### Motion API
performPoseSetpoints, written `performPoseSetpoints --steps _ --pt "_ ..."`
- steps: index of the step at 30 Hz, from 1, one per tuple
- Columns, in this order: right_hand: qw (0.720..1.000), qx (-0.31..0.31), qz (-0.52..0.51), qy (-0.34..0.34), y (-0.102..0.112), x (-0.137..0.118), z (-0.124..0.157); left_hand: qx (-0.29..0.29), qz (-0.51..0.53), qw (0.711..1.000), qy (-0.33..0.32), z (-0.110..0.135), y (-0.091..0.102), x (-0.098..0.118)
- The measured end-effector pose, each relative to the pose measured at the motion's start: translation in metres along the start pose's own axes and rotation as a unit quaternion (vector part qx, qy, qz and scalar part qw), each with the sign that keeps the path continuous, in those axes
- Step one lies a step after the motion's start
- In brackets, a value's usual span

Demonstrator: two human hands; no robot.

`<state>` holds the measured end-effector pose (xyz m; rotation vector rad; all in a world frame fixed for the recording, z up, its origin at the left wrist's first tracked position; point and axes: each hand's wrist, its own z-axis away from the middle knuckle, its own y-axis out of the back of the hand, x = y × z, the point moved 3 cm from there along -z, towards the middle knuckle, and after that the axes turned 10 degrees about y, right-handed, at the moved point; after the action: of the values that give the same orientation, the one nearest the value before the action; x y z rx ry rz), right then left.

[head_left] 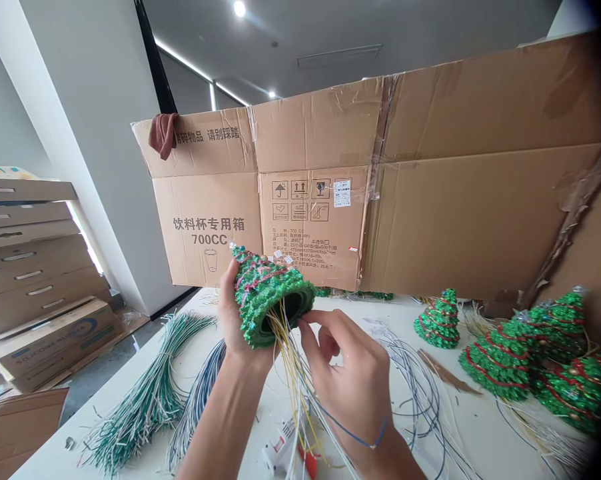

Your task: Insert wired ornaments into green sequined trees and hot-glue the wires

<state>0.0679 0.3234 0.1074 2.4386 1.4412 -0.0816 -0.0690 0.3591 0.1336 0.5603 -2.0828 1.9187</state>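
Observation:
My left hand (230,313) grips a small green glitter Christmas tree (265,293) with red garland, tilted so its hollow base faces me. A bunch of thin yellow and white wires (293,373) hangs out of that base. My right hand (345,373) pinches some of these wires just below the base, fingers closed on them.
A white table (480,427) carries a bundle of green-white wires (145,393), a blue-white bundle (195,400), loose wires (420,393), a white glue gun (280,450) and several finished trees (505,360). A large cardboard box (380,193) stands behind. Flat cartons (35,267) are stacked at left.

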Motion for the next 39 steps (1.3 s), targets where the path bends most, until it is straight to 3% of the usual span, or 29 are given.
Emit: performPoseSetpoints --steps 11,16,23,31,35,39 --pt "0.977 -0.021 -0.169 -0.132 0.009 0.0 -0.007 0.002 -0.007 1.0 -0.01 -0.003 0.006 0.006" --pt "0.95 0.011 -0.258 -0.175 0.011 -0.003 -0.009 0.024 0.011 1.0 -0.008 -0.003 0.006 0.007" --pt "0.886 0.02 -0.392 -0.246 0.018 -0.005 -0.011 0.018 0.02 1.0 0.0 -0.003 0.006 0.008" --pt "0.935 -0.009 -0.254 -0.246 0.037 0.01 -0.013 0.003 0.003 1.0 -0.018 -0.003 0.007 0.015" --pt "0.934 -0.075 -0.224 -0.269 0.039 0.026 -0.013 -0.025 -0.006 1.0 -0.008 -0.004 0.01 0.015" --pt "0.911 -0.112 -0.252 -0.306 0.037 0.036 -0.015 -0.068 0.015 0.997 0.025 -0.006 0.011 0.013"
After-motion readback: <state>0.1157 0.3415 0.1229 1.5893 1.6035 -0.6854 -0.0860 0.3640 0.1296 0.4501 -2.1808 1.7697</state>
